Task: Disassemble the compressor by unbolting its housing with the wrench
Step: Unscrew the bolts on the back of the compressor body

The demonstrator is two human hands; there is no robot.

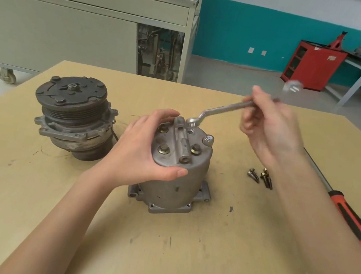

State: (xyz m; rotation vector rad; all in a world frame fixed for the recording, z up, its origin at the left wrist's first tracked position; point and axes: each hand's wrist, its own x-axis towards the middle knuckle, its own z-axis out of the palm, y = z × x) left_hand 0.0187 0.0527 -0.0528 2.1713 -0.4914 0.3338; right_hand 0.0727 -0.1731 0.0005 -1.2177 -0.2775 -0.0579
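A grey metal compressor housing (175, 182) stands upright in the middle of the table, with several brass-washered bolts (163, 149) in its top face. My left hand (143, 148) grips the housing's top rim from the left, thumb at the front and fingers over the back. My right hand (269, 128) holds the shaft of a silver offset ring wrench (215, 111). The wrench's near ring sits on the far edge of the housing top. Its other end is blurred beyond my hand.
The compressor's pulley and clutch half (73, 115) stands at the left of the tan table (25, 208). Removed bolts (261, 176) lie right of the housing. A long screwdriver with a red and black handle (353, 221) lies along the right edge. A grey cabinet and a red cabinet stand behind.
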